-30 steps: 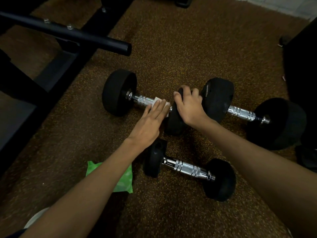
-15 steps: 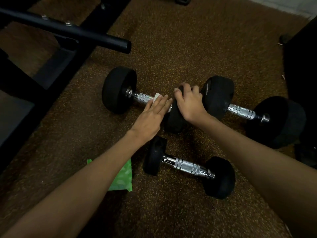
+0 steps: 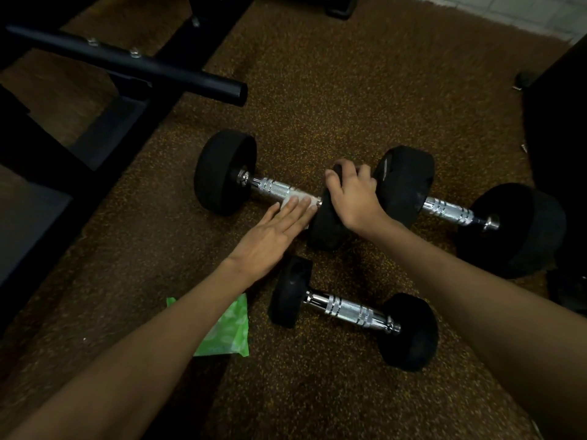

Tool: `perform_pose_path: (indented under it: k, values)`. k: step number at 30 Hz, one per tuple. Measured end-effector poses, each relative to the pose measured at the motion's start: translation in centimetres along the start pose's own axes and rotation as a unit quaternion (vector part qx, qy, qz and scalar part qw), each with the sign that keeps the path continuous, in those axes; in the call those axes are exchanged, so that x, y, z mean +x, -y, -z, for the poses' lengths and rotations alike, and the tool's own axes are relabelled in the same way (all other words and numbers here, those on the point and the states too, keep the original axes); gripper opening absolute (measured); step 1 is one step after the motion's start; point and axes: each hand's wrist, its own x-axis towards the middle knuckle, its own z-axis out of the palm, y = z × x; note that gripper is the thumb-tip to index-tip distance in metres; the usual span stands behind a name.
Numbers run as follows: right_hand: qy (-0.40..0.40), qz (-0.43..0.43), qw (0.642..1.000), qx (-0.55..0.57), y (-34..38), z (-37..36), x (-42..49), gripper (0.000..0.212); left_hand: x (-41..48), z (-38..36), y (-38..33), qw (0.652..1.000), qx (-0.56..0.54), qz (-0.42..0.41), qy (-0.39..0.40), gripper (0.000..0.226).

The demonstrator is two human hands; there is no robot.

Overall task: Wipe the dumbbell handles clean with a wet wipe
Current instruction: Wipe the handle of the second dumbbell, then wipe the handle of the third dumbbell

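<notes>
Three black dumbbells with chrome handles lie on the brown carpet. The left dumbbell [image 3: 270, 187] has a white wet wipe [image 3: 297, 198] draped over the right part of its handle. My left hand [image 3: 273, 230] lies flat on the wipe with fingers straight, pressing it against the handle. My right hand [image 3: 352, 195] grips the top of that dumbbell's right weight head. A second dumbbell [image 3: 451, 212] lies to the right, touching the first. A smaller dumbbell [image 3: 349, 311] lies nearer to me.
A green wet wipe pack [image 3: 228, 331] lies on the carpet under my left forearm. A black bench frame with a round bar [image 3: 143, 66] stands at the left. A dark object [image 3: 559, 128] fills the right edge. White tiles [image 3: 524, 11] show at the top right.
My left hand has slid slightly left and toward me along the handle with the wipe. My right hand stays on the weight head.
</notes>
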Motion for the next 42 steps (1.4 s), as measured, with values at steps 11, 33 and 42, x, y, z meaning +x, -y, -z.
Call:
perform_pose_path:
  k: [11, 33, 42]
  values:
    - [0.042, -0.038, 0.998, -0.003, 1.2, 1.4, -0.6, 0.057, -1.7, 0.2, 0.7, 0.994, -0.047, 0.089, 0.049, 0.081]
    - [0.085, -0.093, 0.875, 0.467, 9.6, 0.9, 1.9, 0.041, 1.3, 12.5, 4.9, 0.797, -0.475, 0.313, -0.204, 0.014]
    - [-0.048, 0.011, 0.990, 0.132, 7.7, -1.1, 3.2, 0.021, 1.1, 9.2, 7.5, 0.868, -0.308, 0.358, -0.154, 0.054]
